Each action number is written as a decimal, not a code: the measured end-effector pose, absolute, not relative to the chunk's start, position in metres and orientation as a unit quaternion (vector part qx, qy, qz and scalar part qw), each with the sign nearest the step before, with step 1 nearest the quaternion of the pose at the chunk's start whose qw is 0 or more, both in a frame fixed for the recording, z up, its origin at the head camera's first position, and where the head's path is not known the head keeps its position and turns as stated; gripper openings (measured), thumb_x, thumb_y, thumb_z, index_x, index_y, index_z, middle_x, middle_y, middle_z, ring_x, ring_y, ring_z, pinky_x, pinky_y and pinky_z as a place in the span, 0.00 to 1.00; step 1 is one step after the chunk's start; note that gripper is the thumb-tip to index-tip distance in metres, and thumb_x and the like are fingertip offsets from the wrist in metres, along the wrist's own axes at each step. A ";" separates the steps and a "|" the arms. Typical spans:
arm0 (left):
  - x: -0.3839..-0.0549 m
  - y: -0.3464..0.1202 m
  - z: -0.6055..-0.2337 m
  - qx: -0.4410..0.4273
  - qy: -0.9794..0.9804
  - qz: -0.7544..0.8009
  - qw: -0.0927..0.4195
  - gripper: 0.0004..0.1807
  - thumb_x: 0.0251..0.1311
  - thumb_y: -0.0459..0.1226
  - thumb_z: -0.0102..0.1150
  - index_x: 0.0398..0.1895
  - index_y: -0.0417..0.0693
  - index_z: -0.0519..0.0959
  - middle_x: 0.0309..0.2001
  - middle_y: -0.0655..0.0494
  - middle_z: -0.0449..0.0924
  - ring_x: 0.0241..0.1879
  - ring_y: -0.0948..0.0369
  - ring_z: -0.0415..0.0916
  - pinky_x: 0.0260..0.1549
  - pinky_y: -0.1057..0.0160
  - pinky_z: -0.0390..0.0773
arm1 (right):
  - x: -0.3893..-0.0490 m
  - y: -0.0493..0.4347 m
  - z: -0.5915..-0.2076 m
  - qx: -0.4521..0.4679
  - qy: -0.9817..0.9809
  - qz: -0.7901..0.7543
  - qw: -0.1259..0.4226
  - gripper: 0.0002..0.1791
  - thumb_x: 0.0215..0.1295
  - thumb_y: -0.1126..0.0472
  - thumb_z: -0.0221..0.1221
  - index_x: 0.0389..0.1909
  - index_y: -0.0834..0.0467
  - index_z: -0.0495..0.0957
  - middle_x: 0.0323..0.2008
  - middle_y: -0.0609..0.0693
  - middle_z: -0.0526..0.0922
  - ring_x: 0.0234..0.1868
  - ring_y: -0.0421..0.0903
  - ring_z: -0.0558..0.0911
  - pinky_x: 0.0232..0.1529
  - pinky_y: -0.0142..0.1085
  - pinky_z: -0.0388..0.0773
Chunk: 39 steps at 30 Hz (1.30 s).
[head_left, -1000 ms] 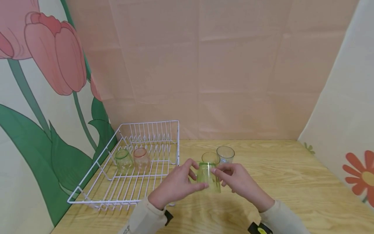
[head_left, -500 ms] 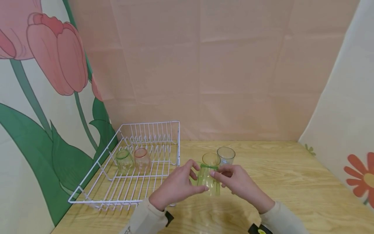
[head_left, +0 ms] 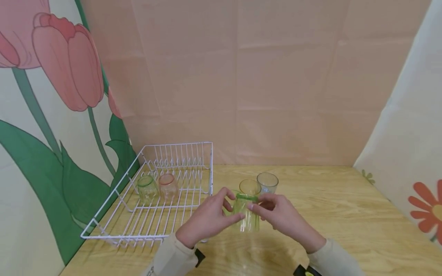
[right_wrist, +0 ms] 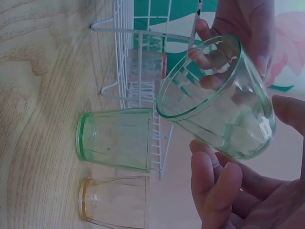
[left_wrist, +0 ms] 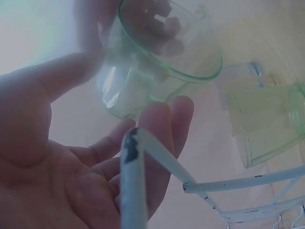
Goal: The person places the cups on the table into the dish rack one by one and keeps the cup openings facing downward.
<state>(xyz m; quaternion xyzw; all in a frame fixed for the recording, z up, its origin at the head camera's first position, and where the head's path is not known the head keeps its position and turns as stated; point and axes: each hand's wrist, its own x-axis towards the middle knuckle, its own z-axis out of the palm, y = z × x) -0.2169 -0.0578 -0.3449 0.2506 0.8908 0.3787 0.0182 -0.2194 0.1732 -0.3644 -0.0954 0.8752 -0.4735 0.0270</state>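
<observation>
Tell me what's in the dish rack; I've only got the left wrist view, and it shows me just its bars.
Observer: The head view shows a pink tumbler and a green rack tumbler inside the white wire dish rack.
Operator: Say which of those two is nearer the left hand.
Observer: The pink tumbler; in the head view the other one stands to its left.
</observation>
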 end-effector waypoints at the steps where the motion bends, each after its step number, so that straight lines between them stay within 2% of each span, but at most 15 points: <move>1: -0.217 -0.058 -0.345 0.251 0.890 0.379 0.018 0.27 0.60 0.55 0.67 0.53 0.51 0.71 0.40 0.53 0.83 0.26 0.69 0.76 0.29 0.65 0.77 | -0.219 0.173 -0.365 -0.095 0.874 -0.475 0.027 0.25 0.66 0.41 0.63 0.50 0.57 0.81 0.35 0.47 0.87 0.33 0.48 0.80 0.19 0.39 0.74; 9: -0.217 -0.058 -0.346 0.254 0.890 0.379 0.012 0.26 0.57 0.52 0.71 0.52 0.53 0.72 0.41 0.53 0.83 0.27 0.69 0.76 0.30 0.65 0.77 | -0.220 0.172 -0.365 -0.089 0.876 -0.473 0.017 0.28 0.65 0.41 0.63 0.55 0.58 0.79 0.34 0.48 0.87 0.32 0.46 0.79 0.18 0.38 0.73; 15: -0.218 -0.056 -0.346 0.248 0.889 0.383 0.016 0.26 0.54 0.49 0.74 0.50 0.53 0.72 0.40 0.56 0.82 0.28 0.69 0.77 0.30 0.65 0.77 | -0.219 0.172 -0.364 -0.091 0.881 -0.464 0.005 0.34 0.61 0.42 0.67 0.59 0.61 0.77 0.36 0.48 0.86 0.32 0.44 0.80 0.22 0.38 0.76; 23: -0.219 -0.056 -0.347 0.248 0.889 0.384 0.018 0.26 0.54 0.48 0.74 0.51 0.53 0.72 0.40 0.56 0.81 0.28 0.69 0.77 0.29 0.66 0.77 | -0.219 0.173 -0.366 -0.127 0.875 -0.468 0.004 0.25 0.61 0.45 0.68 0.52 0.57 0.81 0.36 0.49 0.85 0.34 0.45 0.83 0.29 0.39 0.77; 29: -0.217 -0.055 -0.345 0.246 0.897 0.367 0.004 0.29 0.54 0.53 0.72 0.55 0.54 0.73 0.39 0.57 0.82 0.27 0.69 0.75 0.28 0.66 0.75 | -0.219 0.176 -0.363 -0.137 0.872 -0.470 0.006 0.25 0.60 0.45 0.69 0.53 0.56 0.82 0.38 0.49 0.86 0.34 0.46 0.83 0.30 0.40 0.78; 39: -0.218 -0.052 -0.344 0.252 0.896 0.366 0.012 0.32 0.51 0.56 0.73 0.57 0.58 0.75 0.45 0.59 0.81 0.41 0.59 0.78 0.33 0.63 0.76 | -0.216 0.178 -0.365 -0.183 0.868 -0.462 0.005 0.21 0.59 0.46 0.70 0.51 0.49 0.82 0.39 0.47 0.86 0.35 0.49 0.82 0.29 0.38 0.79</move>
